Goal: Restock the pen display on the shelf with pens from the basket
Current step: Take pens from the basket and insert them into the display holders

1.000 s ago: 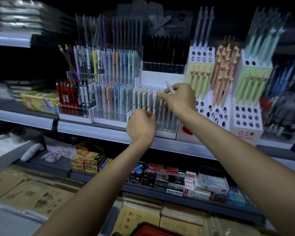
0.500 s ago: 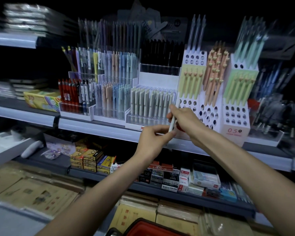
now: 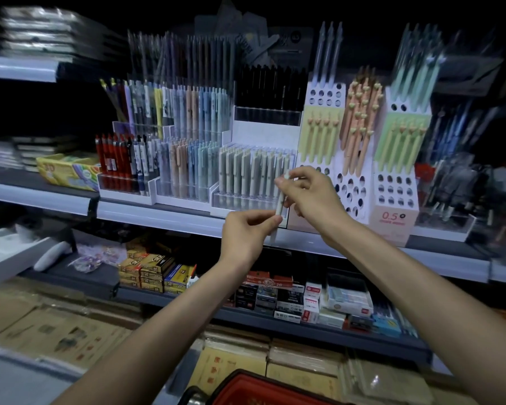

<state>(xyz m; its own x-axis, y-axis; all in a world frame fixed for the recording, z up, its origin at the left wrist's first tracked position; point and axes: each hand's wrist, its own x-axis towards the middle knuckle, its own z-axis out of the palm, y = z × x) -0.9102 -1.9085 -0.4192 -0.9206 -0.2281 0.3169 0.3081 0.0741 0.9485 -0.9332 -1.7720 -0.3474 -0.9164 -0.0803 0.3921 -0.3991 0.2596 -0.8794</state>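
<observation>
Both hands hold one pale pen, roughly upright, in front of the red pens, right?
No. The head view shows the left hand and right hand holding the pale pen, roughly upright, in front of the grey-green pens; the red pens stand further left.

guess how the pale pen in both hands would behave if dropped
The pen looks slim and stiff, probably light: the left hand and right hand hold it by fingertips alone. Its rounded barrel would likely roll on the flat shelf.

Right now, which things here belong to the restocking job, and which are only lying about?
Job: pen pinched by left hand and right hand; grey-green pen display; red basket.
Lying about: yellow box; peach pens; small boxes below.
</observation>
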